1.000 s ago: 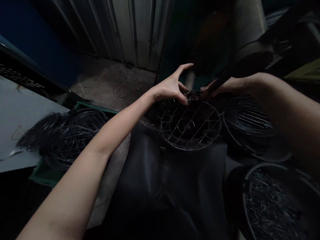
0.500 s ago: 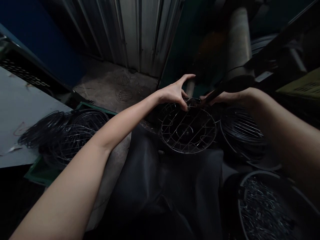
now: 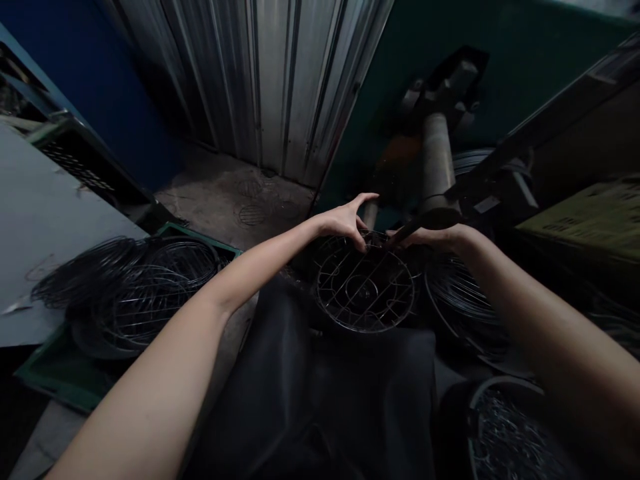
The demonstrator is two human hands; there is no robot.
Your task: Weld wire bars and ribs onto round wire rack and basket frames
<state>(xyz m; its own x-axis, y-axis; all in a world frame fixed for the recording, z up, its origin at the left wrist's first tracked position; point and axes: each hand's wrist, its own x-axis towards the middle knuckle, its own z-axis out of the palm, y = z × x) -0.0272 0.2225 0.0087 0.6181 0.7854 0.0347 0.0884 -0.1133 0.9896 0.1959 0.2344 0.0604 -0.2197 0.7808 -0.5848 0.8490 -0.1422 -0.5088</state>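
A round wire grill rack [image 3: 365, 293], made of rings and parallel bars with small bent wires along its edge, lies level in front of my dark-clothed lap. My left hand [image 3: 345, 223] is at its far rim. The thumb reaches down over the rim and a finger curls behind it, while another finger sticks out to the right. Beside it, my right hand [image 3: 425, 237] has its fingertips together near the same rim, under the machine's arm. The dark bar partly covers those fingers, and what they pinch is too small and dark to make out.
A machine's round post [image 3: 439, 157] stands just above my right hand. Left is a green crate [image 3: 55, 373] with wire racks [image 3: 155, 287] heaped on it. Right are a tub of wire rings [image 3: 457, 287] and a bucket of small bent wires [image 3: 510, 427]. Corrugated metal [image 3: 280, 87] rises behind.
The view has tilted up, so the hands and rack appear lower and more of the machine shows. Both hands stay at the rack's far rim in nearly the same pose.
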